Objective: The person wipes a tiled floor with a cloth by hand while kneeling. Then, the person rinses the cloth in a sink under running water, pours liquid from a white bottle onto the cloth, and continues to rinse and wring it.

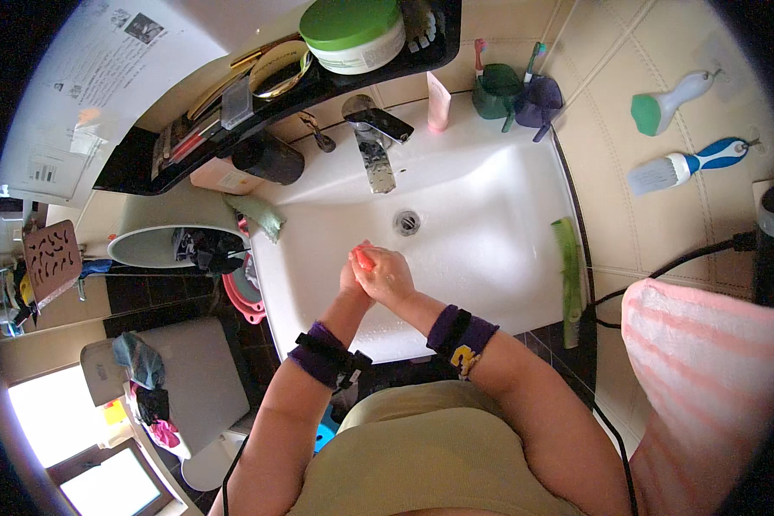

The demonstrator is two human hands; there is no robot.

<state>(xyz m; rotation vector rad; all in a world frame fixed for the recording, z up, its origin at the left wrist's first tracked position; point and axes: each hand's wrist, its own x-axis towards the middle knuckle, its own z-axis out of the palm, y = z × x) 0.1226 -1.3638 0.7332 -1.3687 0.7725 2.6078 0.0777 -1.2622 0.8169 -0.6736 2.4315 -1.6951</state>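
Note:
My left hand point(350, 280) and my right hand point(390, 279) are pressed together above the front of the white sink point(490, 292), left of the drain point(407, 223). Between them shows part of a bright orange-red bar of soap point(365, 257); the rest is covered by my fingers. The right hand lies over the left, which is partly hidden. Both have curled fingers closed around the bar. Beyond the hands stands a chrome faucet point(375, 155) with its spout over the basin; I see no water stream. Each wrist wears a purple band with a black strap.
A pink tube point(438, 103), a green cup point(496, 91) and a purple cup point(538, 100) stand at the back rim. A green comb point(567, 279) lies along the right edge. Two brushes hang on the right wall near a striped pink towel point(705, 370). A grey-green bucket point(138, 236) sits left.

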